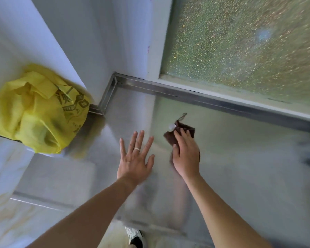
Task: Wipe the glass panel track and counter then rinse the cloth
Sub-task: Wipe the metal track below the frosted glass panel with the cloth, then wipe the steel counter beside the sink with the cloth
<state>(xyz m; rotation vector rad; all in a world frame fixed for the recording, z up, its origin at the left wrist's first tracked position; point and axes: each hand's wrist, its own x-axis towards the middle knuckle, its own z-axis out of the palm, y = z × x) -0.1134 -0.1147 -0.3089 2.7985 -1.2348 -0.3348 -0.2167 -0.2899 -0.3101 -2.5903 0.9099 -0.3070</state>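
The right hand (186, 154) is lying on top of a dark brown cloth (180, 134), its fingers (183, 135) slightly bent over the fabric and pressing it flat against the brushed steel desk (240, 167). Whether the thumb is tucking under the cloth cannot be told, since the hand is covering that part. A corner of the cloth is sticking out beyond the fingertips toward the window, and a small pale tag or scrap is showing at its far edge, too blurred to make out.

The left hand (135, 158) is hovering or resting just beside the right one, palm down, fingers straight and spread wide, gripping nothing; a ring (137, 149) is sitting on one finger.

A metal track (213, 99) is running along the far edge of the desk, directly below a white frame holding a frosted, pebbled glass panel (249, 42). The cloth is sitting near the track but apart from it.

A crumpled yellow plastic bag (39, 111) with dark printing is resting at the left end of the desk against a white wall (34, 33). At the bottom edge, a black and white shoe (135, 237) is standing on a pale floor
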